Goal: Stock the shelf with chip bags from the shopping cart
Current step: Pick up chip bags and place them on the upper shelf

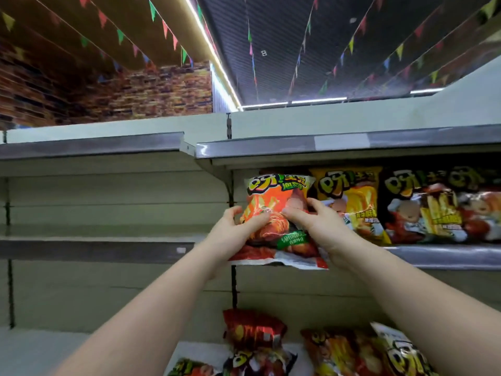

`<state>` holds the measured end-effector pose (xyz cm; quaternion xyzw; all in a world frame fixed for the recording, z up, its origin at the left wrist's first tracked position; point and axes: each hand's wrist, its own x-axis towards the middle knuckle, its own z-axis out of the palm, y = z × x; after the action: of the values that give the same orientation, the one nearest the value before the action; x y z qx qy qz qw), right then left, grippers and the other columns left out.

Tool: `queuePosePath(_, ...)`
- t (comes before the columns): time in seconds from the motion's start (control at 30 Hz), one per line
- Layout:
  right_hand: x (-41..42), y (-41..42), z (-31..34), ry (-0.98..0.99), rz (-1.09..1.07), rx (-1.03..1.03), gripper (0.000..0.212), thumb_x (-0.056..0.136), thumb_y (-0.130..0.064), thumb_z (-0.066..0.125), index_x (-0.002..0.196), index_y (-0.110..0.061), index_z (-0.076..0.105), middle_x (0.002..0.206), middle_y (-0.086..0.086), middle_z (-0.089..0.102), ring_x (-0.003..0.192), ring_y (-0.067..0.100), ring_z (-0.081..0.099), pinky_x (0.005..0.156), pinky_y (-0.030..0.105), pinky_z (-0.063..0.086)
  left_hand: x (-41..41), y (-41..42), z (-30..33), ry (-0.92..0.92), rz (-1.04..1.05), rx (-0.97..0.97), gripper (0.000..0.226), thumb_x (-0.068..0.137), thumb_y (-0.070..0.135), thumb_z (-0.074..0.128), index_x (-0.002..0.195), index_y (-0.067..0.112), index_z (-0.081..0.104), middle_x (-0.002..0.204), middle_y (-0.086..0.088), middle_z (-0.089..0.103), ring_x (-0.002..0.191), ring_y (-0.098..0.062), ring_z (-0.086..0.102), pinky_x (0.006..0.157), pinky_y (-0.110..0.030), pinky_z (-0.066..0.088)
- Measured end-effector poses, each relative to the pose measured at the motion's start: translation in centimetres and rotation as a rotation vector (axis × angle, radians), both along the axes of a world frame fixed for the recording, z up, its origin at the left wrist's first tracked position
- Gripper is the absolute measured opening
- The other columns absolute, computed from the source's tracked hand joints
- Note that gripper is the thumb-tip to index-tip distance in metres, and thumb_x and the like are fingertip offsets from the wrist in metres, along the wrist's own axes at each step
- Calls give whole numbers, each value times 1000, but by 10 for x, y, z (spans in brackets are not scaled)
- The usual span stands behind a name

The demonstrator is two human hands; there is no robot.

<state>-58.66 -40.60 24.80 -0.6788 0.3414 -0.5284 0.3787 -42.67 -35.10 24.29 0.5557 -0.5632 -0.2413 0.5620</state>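
Both hands, left hand (233, 234) and right hand (317, 223), seemingly around orange chip bag (276, 210).

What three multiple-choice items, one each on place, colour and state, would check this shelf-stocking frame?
1. Where is the orange-red foil chip bag?
A. at the left end of the grey metal shelf
B. on the floor
C. on the top shelf

2. What colour is the neighbouring chip bag just right of it?
A. blue
B. yellow
C. white

3. How do the hands meet the orange-red bag?
A. only the left hand grips
B. neither touches
C. left hand and right hand both grip

Key: 1 A, it stands beside the shelf bracket; 2 B, its front is yellow; 3 C, fingers of both curl onto it.
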Motion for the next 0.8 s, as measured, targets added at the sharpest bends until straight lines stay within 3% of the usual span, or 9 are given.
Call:
queuePosePath(0.07, -1, -13, 3, 34, -100, -27, 70, 78, -44, 69, 137, -18, 40, 127, 3, 56, 112, 23, 57, 98, 44, 46, 1, -14, 2, 0, -54, 5, 79, 79, 42, 71, 144, 21, 32, 131, -6, 56, 108, -20, 62, 95, -33, 49)
queuePosePath(0.17, 2, -28, 8, 96, -158, -62, 68, 83, -46, 62, 139, -18, 37, 129, 3, 55, 115, 23, 54, 100, 44, 44, 1, -35, 6, -1, -79, -2, 75, 83, 35, 70, 144, 20, 30, 132, -6, 54, 108, -21, 62, 95, -35, 50)
queuePosePath(0.37, 9, -63, 20, 120, -114, -35, 65, 85, -31, 65, 141, -18, 34, 132, 5, 53, 114, 24, 55, 98, 41, 46, 6, -74, 13, -47, -68, -26, 75, 86, 27, 68, 146, 18, 25, 132, -5, 49, 100, -13, 58, 71, -16, 49)
queuePosePath(0.47, 10, -75, 20, 195, -176, -76, 70, 87, -25, 64, 145, -17, 26, 138, 6, 48, 120, 25, 51, 91, 29, 44, 6, -92, 8, -113, -64, -33, 79, 87, 22, 67, 149, 16, 18, 133, -5, 49, 110, -15, 54, 86, -23, 48)
queuePosePath(0.57, 8, -82, 17, 310, -254, -137, 74, 88, -24, 63, 148, -17, 20, 140, 7, 47, 122, 25, 48, 85, 26, 38, 4, -107, 0, -185, -33, -15, 86, 85, 23, 70, 150, 20, 14, 130, -1, 51, 117, -19, 54, 102, -35, 44)
queuePosePath(0.8, 8, -89, -3, 425, -345, -270, 67, 93, -31, 55, 148, -14, 20, 146, 11, 39, 132, 27, 39, 102, 32, 35, 3, -115, -3, -294, -15, 0, 87, 83, 29, 71, 149, 23, 14, 127, 2, 50, 117, -17, 52, 103, -35, 43)
